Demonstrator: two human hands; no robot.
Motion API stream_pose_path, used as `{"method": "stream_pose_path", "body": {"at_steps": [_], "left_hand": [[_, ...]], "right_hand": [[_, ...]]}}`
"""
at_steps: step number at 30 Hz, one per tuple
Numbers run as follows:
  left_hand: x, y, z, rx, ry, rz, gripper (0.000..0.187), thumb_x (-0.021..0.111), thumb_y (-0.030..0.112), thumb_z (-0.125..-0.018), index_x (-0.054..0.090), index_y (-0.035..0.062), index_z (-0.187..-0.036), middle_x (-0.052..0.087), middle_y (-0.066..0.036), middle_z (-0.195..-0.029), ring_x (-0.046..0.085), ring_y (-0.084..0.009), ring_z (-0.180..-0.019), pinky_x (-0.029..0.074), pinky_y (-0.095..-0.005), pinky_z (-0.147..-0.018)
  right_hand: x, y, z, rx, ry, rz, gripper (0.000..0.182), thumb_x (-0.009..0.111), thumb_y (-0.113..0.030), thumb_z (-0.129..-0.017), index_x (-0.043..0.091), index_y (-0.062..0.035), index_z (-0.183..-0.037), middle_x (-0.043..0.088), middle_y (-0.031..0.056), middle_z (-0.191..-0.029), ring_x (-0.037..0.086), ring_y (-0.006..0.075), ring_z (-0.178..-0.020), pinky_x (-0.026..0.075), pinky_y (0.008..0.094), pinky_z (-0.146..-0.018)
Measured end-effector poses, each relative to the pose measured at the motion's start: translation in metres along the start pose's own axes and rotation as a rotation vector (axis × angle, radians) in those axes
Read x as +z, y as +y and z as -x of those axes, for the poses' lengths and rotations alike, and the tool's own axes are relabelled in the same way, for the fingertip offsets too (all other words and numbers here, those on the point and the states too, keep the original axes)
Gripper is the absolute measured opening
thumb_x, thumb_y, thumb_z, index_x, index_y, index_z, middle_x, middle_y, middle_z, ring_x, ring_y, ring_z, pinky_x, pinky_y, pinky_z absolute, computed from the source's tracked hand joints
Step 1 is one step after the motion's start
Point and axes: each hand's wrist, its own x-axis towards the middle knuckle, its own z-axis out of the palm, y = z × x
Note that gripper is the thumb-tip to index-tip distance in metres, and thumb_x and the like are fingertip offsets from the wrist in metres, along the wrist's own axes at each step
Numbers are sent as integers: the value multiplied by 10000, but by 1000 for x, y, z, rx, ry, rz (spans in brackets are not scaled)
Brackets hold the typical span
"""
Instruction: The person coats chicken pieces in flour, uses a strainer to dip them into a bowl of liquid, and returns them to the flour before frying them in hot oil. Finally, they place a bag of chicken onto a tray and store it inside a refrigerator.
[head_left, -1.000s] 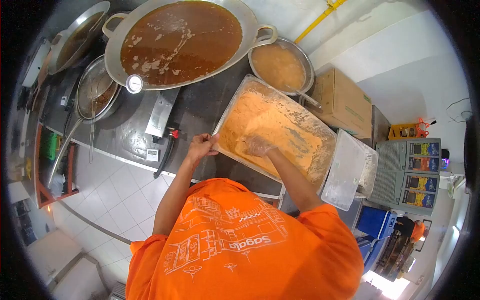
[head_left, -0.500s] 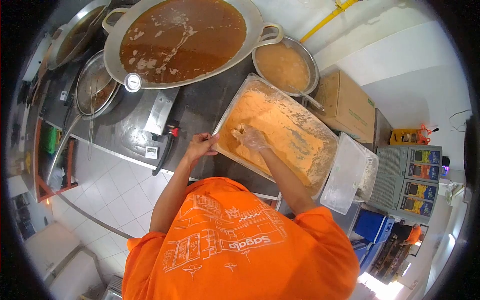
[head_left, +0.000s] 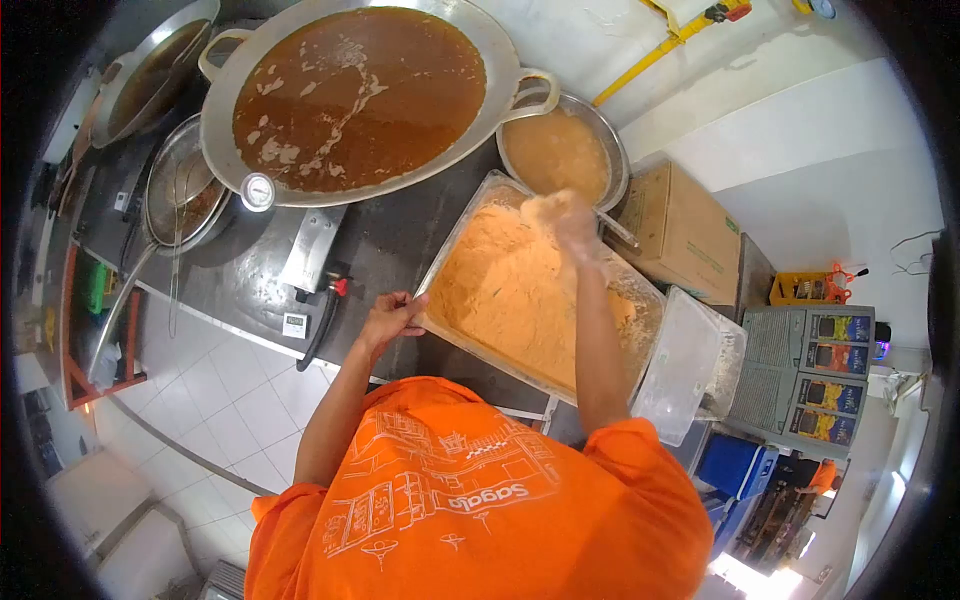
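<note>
A clear plastic tub [head_left: 440, 262] of orange seasoned flour [head_left: 510, 305] lies in front of me. My left hand [head_left: 393, 318] pinches the tub's near left corner, fingers closed on its rim. My right hand [head_left: 578, 232], in a clear glove dusted with flour, is raised over the tub's far side. It is closed around a pale flour-coated lump [head_left: 548, 208], smeared by motion, whose kind I cannot make out. Just beyond that hand stands a metal bowl of cloudy orange-brown liquid [head_left: 550, 150], with a metal handle leaning out of it.
A wide wok of brown oil [head_left: 360, 100] with a dial thermometer [head_left: 258, 192] stands at the back. Left of it are a strainer over a pot [head_left: 185, 195] and a small timer [head_left: 295, 325]. A cardboard box [head_left: 685, 230] and a plastic lid [head_left: 680, 365] lie to the right.
My right hand has risen out of the flour and moved away from me toward the bowl, with the coated lump in it. My left hand has stayed on the tub's corner.
</note>
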Motion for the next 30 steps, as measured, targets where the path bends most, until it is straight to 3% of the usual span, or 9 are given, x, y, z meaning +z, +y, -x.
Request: {"method": "stream_pose_path", "body": {"at_steps": [3, 7, 9, 12, 21, 23, 26, 29, 30], "left_hand": [[-1, 1, 3, 12, -2, 14, 311, 673, 339, -910, 579, 71, -783, 605, -17, -807, 625, -104, -737, 610, -294, -649], [2, 2, 3, 19, 14, 18, 323, 679, 341, -906, 575, 67, -769, 607, -26, -801, 630, -110, -733, 612, -293, -650], [3, 3, 6, 6, 46, 29, 337, 685, 346, -900, 567, 70, -747, 607, -33, -796, 639, -118, -738, 615, -292, -656], [4, 3, 6, 18, 47, 8, 340, 678, 342, -905, 564, 67, -740, 605, -37, -797, 634, -117, -747, 617, -299, -659], [6, -4, 4, 60, 94, -34, 350, 685, 336, -899, 559, 53, -737, 594, -40, -783, 625, -120, -719, 620, -301, -639], [7, -4, 1, 61, 91, -38, 353, 683, 335, -900, 555, 49, -738, 603, -47, -787, 630, -120, -717, 622, -306, -630], [7, -6, 1, 85, 75, -39, 351, 677, 329, -904, 548, 49, -736, 617, -54, -802, 639, -124, -734, 624, -307, -635], [7, -7, 2, 83, 74, -36, 347, 666, 326, -912, 543, 54, -735, 619, -55, -802, 638, -126, -733, 625, -307, -644], [9, -4, 3, 84, 66, -33, 347, 666, 326, -912, 543, 54, -735, 619, -55, -802, 638, -126, -733, 625, -307, -644]], "right_hand": [[-10, 33, -61, 58, 239, 159, 300, 597, -333, -879, 687, -68, -988, 668, 198, -1042, 633, 343, -989, 490, 425, -861], [-22, 30, -87, -11, 151, 70, 275, 572, -318, -897, 684, -89, -1002, 671, 159, -1046, 638, 343, -961, 491, 439, -849], [-13, 19, -66, -324, 373, 200, 245, 604, -219, -887, 652, -29, -1034, 674, 207, -856, 645, 381, -836, 501, 409, -735], [35, -14, -9, -203, 222, 216, 241, 566, -235, -919, 649, -38, -1030, 657, 204, -797, 639, 366, -784, 499, 423, -710], [158, 17, 145, -506, -614, 355, 350, 586, -272, -869, 593, -34, -1125, 589, 229, -1131, 567, 344, -1050, 466, 442, -886], [156, 72, 152, -823, -641, 71, 392, 573, -332, -882, 588, -29, -1131, 613, 224, -1077, 570, 358, -1064, 467, 440, -910], [113, 119, 143, -496, -1082, -181, 407, 520, -368, -922, 594, -34, -1143, 639, 195, -1047, 568, 344, -1109, 470, 411, -939], [38, 76, 132, -589, -1131, 416, 440, 487, -405, -947, 602, -39, -1163, 656, 184, -1104, 555, 322, -1165, 460, 391, -968], [32, 83, 140, -215, -932, 458, 467, 481, -419, -952, 597, -27, -1176, 640, 181, -1160, 552, 318, -1168, 448, 397, -978]]}}
